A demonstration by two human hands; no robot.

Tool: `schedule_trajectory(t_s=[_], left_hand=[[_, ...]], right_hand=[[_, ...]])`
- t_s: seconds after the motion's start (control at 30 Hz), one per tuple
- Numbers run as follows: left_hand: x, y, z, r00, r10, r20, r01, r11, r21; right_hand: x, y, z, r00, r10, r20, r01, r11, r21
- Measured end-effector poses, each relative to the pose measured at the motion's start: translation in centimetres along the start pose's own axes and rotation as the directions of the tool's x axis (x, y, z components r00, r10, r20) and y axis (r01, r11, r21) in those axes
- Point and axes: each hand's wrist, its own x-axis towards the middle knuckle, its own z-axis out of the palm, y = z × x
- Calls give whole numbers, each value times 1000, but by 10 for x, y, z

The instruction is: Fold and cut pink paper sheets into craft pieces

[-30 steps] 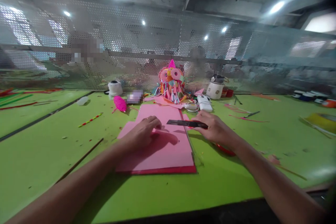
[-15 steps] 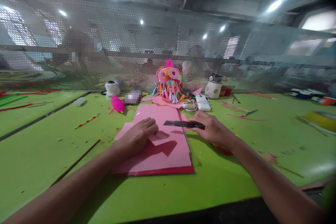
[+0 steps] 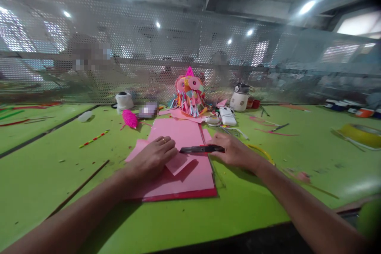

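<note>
A stack of pink paper sheets [image 3: 190, 174] lies on the green table [image 3: 253, 206] over a red sheet. My left hand [image 3: 153, 156], with a ring on one finger, rests palm down on the top pink sheet, fingers loosely curled, and that sheet's corner lifts a little beside it. My right hand [image 3: 230, 151] is closed on a dark flat ruler [image 3: 198, 149], which it holds level over the right edge of the paper, its tip close to my left fingers.
At the back stand a colourful paper lantern [image 3: 189, 93], a pink yarn ball [image 3: 129, 118], a white device [image 3: 228, 116], a white jar [image 3: 239, 100] and a perforated metal screen [image 3: 149, 55]. Thin sticks [image 3: 79, 186] lie left; yellow rolls [image 3: 361, 133] sit right.
My right hand has brought the ruler leftward and nearer to me, up to the paper's edge. My left hand slid slightly back on the sheet, whose corner has lifted.
</note>
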Motion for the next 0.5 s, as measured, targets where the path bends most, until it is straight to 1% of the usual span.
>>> schedule_trajectory(t_s=[0.07,0.17,0.27,0.4,0.5], left_hand=[[0,-5,5,998,-38,-39,37,999,-17],[0,-16,15,985,-140,-103,134,989,-67],[0,-22,21,976,-190,-108,178,978,-107],[0,-20,24,965,-218,-149,201,972,-119],[1,-18,27,947,-248,-202,227,966,-123]], right_hand=[[0,2,1,999,-26,35,24,999,35],[1,8,0,997,-52,49,47,995,90],[1,13,0,998,-46,52,39,990,138],[2,17,-2,991,-34,133,7,980,199],[2,23,-6,980,11,198,-53,977,206]])
